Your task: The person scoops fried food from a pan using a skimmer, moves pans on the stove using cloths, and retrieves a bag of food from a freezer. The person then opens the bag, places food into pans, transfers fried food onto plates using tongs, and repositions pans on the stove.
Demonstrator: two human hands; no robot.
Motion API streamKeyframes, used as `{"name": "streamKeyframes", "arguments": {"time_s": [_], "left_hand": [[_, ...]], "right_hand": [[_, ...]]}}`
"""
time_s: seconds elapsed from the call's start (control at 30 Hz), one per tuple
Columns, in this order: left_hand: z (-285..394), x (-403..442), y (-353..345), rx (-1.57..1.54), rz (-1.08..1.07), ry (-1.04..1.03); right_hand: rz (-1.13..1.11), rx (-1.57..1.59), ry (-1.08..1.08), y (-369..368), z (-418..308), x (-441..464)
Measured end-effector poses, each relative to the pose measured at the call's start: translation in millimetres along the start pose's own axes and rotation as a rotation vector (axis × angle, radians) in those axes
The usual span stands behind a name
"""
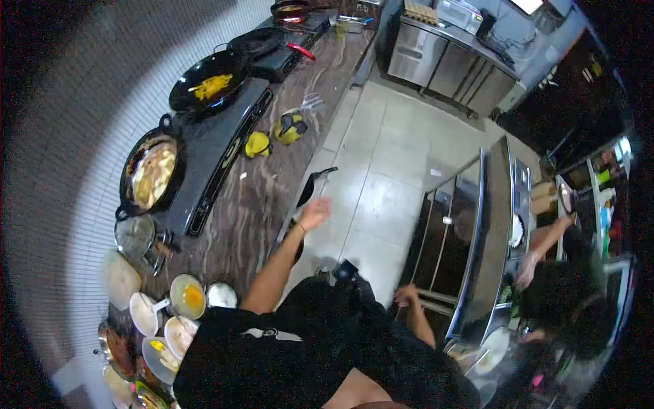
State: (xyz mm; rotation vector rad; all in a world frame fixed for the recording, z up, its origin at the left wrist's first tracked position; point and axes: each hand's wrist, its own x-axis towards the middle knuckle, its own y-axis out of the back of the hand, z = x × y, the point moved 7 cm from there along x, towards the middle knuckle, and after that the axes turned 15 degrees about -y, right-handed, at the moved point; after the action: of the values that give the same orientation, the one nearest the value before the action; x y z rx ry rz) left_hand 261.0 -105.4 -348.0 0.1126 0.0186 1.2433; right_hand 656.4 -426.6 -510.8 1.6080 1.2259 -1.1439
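My left hand [317,213] is held out past the counter's edge, its fingers apart and nothing in them. Just beyond it, a dark pan [310,188] juts out from beside the counter. Near the dark cabinet on the right, my right hand [407,294] hangs with bent fingers; whether they hold anything is unclear. On the black stove [221,140], one black pan holds pale food [155,178] and another holds yellow strips [211,87]. Two yellow-and-black cloths [258,144] [291,128] lie on the marbled counter [235,225].
Bowls, including one with egg yolk [193,297], crowd the counter's lower left by a glass-lidded pot [135,235]. A co-worker [565,300] reaches over the right-hand worktop. Tiled floor [381,198] runs between counters. Steel cabinets [446,65] stand at the back.
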Motion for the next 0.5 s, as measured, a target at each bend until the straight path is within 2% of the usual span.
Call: {"name": "streamKeyframes", "arguments": {"time_s": [0.07,0.1,0.13,0.17,0.2,0.23,0.27,0.3,0.33,0.37,0.4,0.43,0.47,0.5], "left_hand": [[6.4,90.9,34.4,-0.234,0.116,-0.123],[2.4,139.8,57.0,-0.147,0.158,-0.200],[-1.6,190.5,79.2,-0.055,0.202,-0.277],[11.5,233.6,96.1,0.009,0.264,-0.262],[31.5,270.7,113.1,0.075,0.331,-0.244],[29.9,318.1,132.8,0.045,0.369,-0.284],[21.7,357.4,151.8,0.016,0.418,-0.326],[19.8,382.9,165.3,0.087,0.499,-0.298],[27.6,411.8,178.1,0.160,0.588,-0.272],[24.5,439.3,187.8,0.228,0.685,-0.238],[13.6,457.2,186.3,0.232,0.823,-0.346],[2.8,466.5,178.5,0.198,0.899,-0.259],[6.7,471.2,161.3,0.178,1.017,-0.355],[30.3,471.5,140.1,0.556,1.102,-0.338]], "right_hand": [[-0.104,0.003,-0.073,-9.8,-41.5,17.1],[-0.125,-0.039,-0.121,-12.9,-71.8,35.8],[-0.093,-0.137,0.009,-19.1,-132.2,68.3],[-0.047,-0.234,0.138,-24.9,-192.0,100.5],[-0.020,-0.301,0.464,-34.0,-255.0,125.1],[0.368,-0.641,0.845,-22.6,-313.2,205.3],[0.196,-0.538,0.719,-81.1,-424.5,109.8],[0.228,-0.617,0.920,-121.7,-509.1,95.6],[0.113,-0.585,1.010,-163.6,-588.1,109.4],[0.057,-0.561,1.063,-217.1,-668.4,80.8],[-0.115,-0.491,1.039,-270.2,-734.2,87.8],[-0.219,-0.519,1.171,-325.7,-796.4,47.1],[-0.147,-0.650,1.440,-380.4,-853.9,22.8],[-0.050,-0.670,1.665,-424.5,-898.6,-1.5]]}}
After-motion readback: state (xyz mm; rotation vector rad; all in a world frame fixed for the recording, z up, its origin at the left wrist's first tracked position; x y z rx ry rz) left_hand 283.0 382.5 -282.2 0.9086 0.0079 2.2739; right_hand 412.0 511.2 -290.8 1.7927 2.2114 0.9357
